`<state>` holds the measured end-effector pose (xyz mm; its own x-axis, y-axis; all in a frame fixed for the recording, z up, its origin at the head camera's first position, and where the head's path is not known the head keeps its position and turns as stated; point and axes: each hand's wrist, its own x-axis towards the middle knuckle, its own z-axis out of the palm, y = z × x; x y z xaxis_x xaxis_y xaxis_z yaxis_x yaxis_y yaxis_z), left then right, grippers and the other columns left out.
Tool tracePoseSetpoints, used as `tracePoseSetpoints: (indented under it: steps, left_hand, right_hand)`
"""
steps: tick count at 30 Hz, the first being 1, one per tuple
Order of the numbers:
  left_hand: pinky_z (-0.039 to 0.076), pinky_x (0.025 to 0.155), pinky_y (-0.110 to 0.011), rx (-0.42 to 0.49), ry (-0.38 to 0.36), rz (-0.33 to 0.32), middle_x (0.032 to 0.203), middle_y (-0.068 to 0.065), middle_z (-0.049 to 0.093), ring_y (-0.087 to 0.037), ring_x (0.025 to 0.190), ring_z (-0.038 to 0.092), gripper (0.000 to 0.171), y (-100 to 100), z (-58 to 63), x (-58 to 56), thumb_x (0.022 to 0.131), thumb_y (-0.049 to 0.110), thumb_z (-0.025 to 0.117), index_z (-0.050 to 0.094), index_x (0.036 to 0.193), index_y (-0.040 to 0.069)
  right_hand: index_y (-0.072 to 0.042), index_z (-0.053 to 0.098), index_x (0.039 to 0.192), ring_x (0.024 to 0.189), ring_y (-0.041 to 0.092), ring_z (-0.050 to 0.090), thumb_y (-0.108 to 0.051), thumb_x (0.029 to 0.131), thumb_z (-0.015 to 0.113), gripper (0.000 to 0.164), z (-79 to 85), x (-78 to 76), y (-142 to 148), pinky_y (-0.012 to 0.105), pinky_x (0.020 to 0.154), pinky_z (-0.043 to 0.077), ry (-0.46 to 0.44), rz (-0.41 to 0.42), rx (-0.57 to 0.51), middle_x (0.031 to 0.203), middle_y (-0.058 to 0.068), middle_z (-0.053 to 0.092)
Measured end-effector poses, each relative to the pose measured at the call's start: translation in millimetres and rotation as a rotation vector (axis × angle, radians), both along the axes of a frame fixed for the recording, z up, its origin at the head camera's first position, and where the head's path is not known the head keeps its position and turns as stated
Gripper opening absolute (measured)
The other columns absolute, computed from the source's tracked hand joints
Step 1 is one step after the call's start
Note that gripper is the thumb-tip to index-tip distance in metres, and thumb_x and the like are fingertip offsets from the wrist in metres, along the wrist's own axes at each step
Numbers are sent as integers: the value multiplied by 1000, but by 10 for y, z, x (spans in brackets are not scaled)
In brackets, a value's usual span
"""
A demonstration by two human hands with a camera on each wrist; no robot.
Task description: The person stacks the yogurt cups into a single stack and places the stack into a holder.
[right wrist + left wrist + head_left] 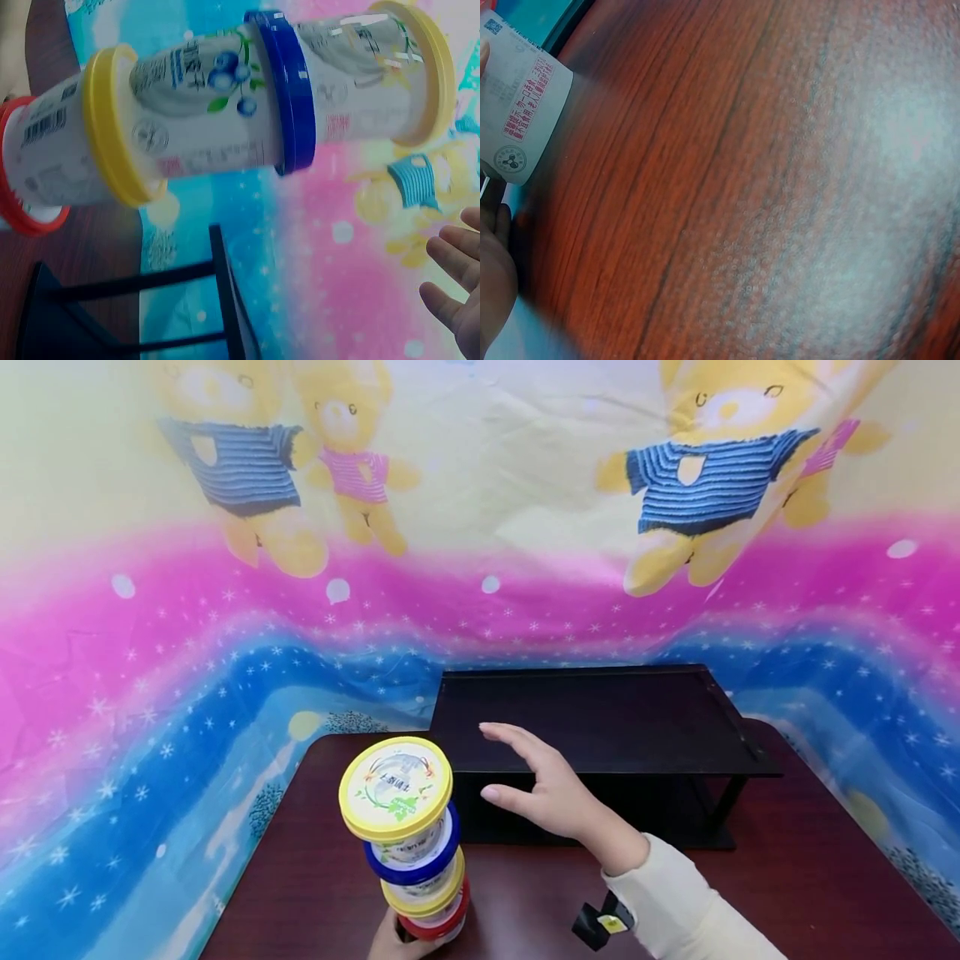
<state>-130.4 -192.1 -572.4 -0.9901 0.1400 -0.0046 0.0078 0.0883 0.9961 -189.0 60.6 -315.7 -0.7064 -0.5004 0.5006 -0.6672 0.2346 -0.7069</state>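
Observation:
Several white printed tubs stand in a leaning stack at the table's front left. From the top down come a yellow-lidded tub (395, 787), a blue-lidded tub (217, 105), another yellow-lidded tub (67, 142) and a red-lidded tub (444, 930) at the bottom. My left hand (401, 941) grips the bottom tub from the left; much of the hand is out of frame or hidden. To the right of the stack, my right hand (551, 789) hovers in the air, apart from the tubs. Its fingers are spread and it holds nothing.
A low black shelf stand (592, 718) stands at the back of the dark reddish wooden table (810, 860). Behind it hangs a curtain (517, 510) printed with bears. A black device (600, 922) is strapped to my right wrist.

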Motion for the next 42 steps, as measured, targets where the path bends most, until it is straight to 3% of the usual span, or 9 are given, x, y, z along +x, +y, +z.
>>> tracePoseSetpoints:
  steps: [9,17,22,30,38,42]
  left_hand:
    - [38,82,-23,12,12,23,106,-12,54,-12,95,51,56,12,-29,8,67,4,71,40,113,1]
    - [39,81,-24,32,4,9,106,-12,53,-12,95,51,56,19,-29,5,68,2,70,38,113,0]
    - [39,81,-23,12,-3,31,107,-13,52,-11,94,51,58,18,-27,10,67,4,72,38,114,1]
    - [38,81,-23,16,-38,27,107,-14,52,-12,94,51,58,17,-19,8,67,5,71,38,114,-1]
    - [38,81,-23,5,-19,24,106,-12,53,-13,94,51,57,13,-14,16,67,6,72,38,114,0]
    - [38,82,-23,6,0,20,105,-11,54,-12,94,51,57,9,-18,11,67,4,72,39,113,1]
  right_hand:
    - [-15,39,128,116,17,36,-13,79,62,55,-187,-5,318,46,92,29,26,-78,-12,125,2,43]
    - [-13,43,125,110,19,41,-7,75,65,55,-363,-4,628,27,90,31,75,-204,-2,121,0,47]
    - [-10,43,124,109,19,40,-3,75,64,55,-443,8,851,24,88,30,65,-288,22,121,4,47]
    - [-9,43,124,108,5,38,-6,79,62,49,-571,40,1240,9,85,24,30,-420,53,119,9,48]
    - [-10,41,127,105,-5,34,-17,83,58,47,-676,38,1622,9,79,26,-39,-587,120,120,11,46]
    - [-8,39,128,107,-4,33,-21,85,56,48,-689,48,1812,29,87,30,-85,-647,128,122,16,43]
